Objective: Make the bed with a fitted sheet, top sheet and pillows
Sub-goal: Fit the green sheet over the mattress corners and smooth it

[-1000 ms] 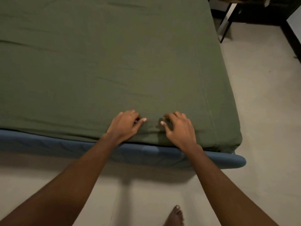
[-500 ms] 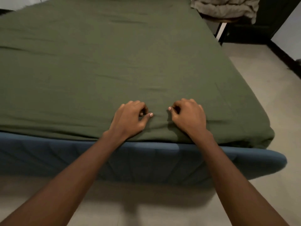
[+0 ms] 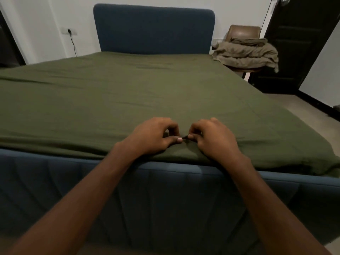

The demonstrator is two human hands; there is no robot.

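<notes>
- Both hands sit at the lower middle of the frame, on the foot edge of the bed. The left hand [image 3: 152, 138] and right hand [image 3: 216, 139] have their fingers curled, and each pinches a small fold of the green sheet [image 3: 128, 92], thumbs almost touching.
- That sheet covers the whole mattress. Its long axis runs straight up the frame from the hands to the blue headboard [image 3: 154, 28], and its near edge hangs just over the blue bed frame [image 3: 165, 196].
- A heap of beige bedding [image 3: 246, 52] rests on a chair [image 3: 243, 30] at the upper right, beside the headboard and well apart from the hands. The right hand is the nearer one.
- The fitted sheet looks close to done. The heap probably holds the top sheet, so the next reach would go up and right along the bed's right side.
</notes>
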